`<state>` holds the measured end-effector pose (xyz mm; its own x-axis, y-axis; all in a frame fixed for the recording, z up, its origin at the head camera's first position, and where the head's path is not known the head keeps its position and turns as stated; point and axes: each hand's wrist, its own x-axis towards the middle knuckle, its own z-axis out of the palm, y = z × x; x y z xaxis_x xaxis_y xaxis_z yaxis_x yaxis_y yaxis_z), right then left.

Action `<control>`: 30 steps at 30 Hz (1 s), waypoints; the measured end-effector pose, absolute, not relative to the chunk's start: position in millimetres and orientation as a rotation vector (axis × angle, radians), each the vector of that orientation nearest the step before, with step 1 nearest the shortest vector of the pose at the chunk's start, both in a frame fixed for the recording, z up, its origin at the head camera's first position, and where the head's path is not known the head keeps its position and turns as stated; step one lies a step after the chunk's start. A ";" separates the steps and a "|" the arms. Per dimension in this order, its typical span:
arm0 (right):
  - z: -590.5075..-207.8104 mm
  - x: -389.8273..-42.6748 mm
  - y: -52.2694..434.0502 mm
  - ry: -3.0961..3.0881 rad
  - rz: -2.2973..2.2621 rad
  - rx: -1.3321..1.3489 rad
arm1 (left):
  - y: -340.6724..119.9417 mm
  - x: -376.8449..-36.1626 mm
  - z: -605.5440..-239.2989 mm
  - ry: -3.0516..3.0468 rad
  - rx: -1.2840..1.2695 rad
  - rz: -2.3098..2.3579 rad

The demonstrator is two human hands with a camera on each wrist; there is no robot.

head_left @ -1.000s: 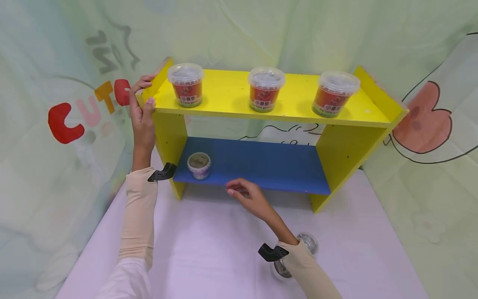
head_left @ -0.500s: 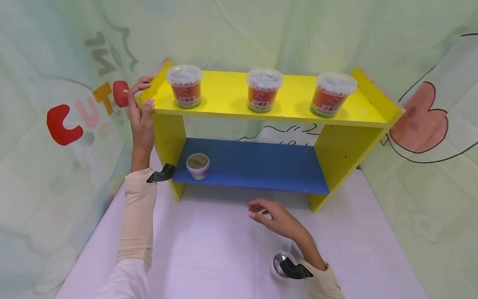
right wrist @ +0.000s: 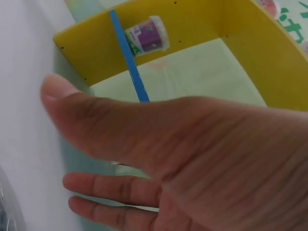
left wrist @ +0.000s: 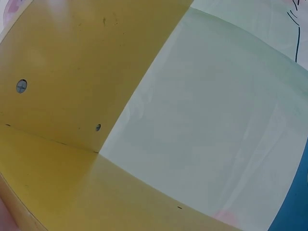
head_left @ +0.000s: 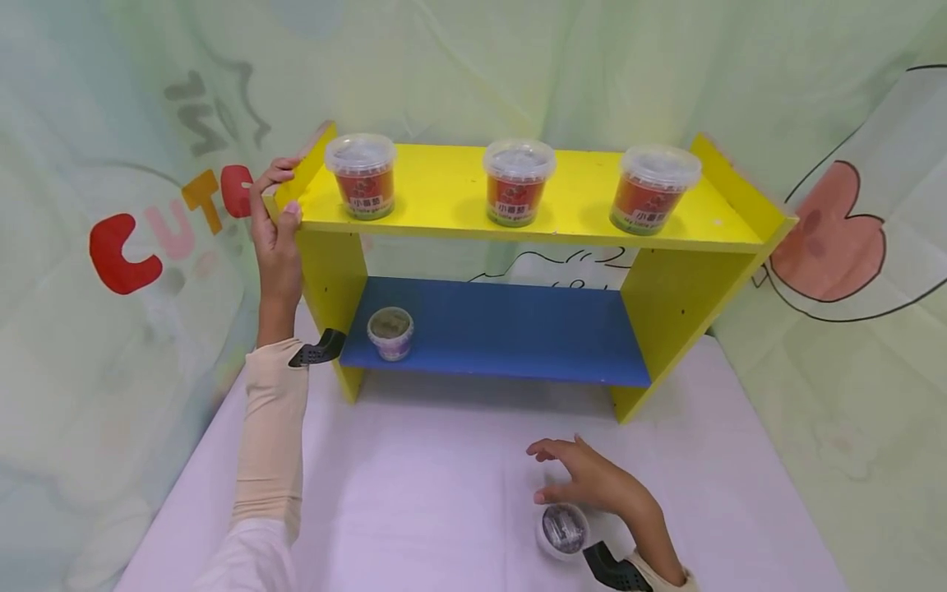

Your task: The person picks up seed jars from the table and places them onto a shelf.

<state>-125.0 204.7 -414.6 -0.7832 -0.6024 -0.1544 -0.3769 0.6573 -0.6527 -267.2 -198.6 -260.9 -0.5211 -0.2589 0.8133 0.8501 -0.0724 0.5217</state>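
My left hand (head_left: 281, 193) grips the top left corner of a yellow shelf unit (head_left: 459, 215), thumb in front and fingers curled over the edge. My right hand (head_left: 556, 475) hovers open, fingers spread, just above a small silver-topped cup (head_left: 564, 530) standing on the white table (head_left: 414, 485). It does not touch the cup. A small purple cup (head_left: 390, 332) stands at the left end of the blue lower board (head_left: 518, 329). The right wrist view shows my bare palm and thumb (right wrist: 192, 144), with the purple cup (right wrist: 148, 36) far off. The left wrist view shows only the yellow side panel (left wrist: 72, 62).
Three red cups with clear lids (head_left: 360, 175) (head_left: 517, 181) (head_left: 654, 188) stand in a row on the top board. Pale green printed cloth (head_left: 111, 247) hangs close behind and on both sides. The shelf unit stands at the back of the table.
My right hand has drawn back from the blue board's front edge, down and to the right, to above the silver-topped cup. The left hand has kept its grip on the shelf corner.
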 end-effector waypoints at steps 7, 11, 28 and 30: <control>-417.9 -115.0 212.5 2.520 -0.747 -0.788 | -193.3 -259.3 -255.6 -1.369 -0.702 -1.729; -419.8 -110.6 217.1 2.552 -0.679 -0.794 | -198.9 -268.2 -262.3 -1.371 -0.701 -1.726; -430.7 -105.3 223.8 2.519 -0.632 -0.662 | -202.9 -272.6 -265.1 -1.375 -0.708 -1.733; -431.5 -105.1 222.2 2.535 -0.595 -0.658 | -203.2 -272.7 -265.0 -1.378 -0.705 -1.730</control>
